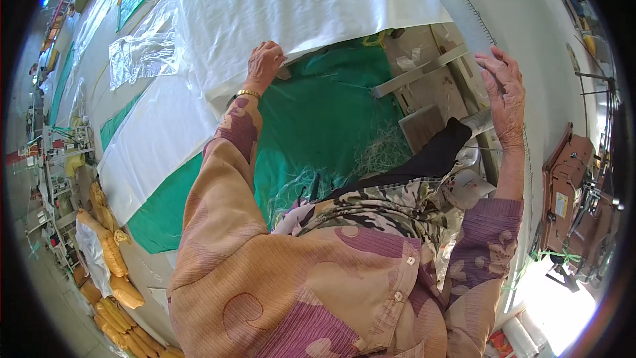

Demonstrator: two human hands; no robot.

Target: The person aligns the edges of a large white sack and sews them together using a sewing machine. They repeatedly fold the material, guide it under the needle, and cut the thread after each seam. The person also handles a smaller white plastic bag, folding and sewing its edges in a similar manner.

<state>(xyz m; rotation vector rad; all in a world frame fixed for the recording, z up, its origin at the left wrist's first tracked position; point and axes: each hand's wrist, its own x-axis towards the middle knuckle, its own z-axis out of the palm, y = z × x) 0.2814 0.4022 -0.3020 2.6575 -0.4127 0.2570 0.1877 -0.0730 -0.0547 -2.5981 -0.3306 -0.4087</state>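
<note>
White sheet (298, 6) under both hands

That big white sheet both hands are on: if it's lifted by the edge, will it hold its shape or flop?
Probably floppy: the white sheet shows soft wrinkles and its edge curves where the left hand grips it. Likely light for its size, since it looks thin. The span toward the right hand may sag unsupported.
</note>
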